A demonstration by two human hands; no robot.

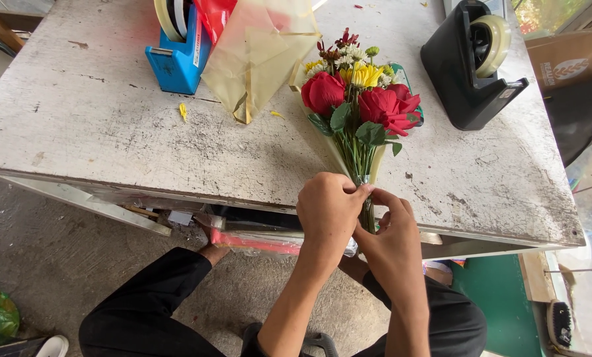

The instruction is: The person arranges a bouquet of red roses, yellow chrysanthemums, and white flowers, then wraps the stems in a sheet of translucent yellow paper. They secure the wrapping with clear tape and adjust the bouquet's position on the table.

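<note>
Head view: lying on the worn white wooden table (111, 132), bouquet of red roses and yellow flowers (360, 106). Pinching its green stems at the table's near edge, left hand (327, 210) and right hand (393, 243), fingers closed. Standing beyond the bouquet, blue tape dispenser (179, 56) and black tape dispenser (471, 63).

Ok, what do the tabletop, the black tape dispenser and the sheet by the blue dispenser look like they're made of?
Tabletop: likely painted wood, matte white, worn and scuffed grey.
Black tape dispenser: probably moulded plastic, smooth with a slight sheen.
Sheet: thin translucent yellowish film, maybe cellophane; it creases and light passes through.
</note>
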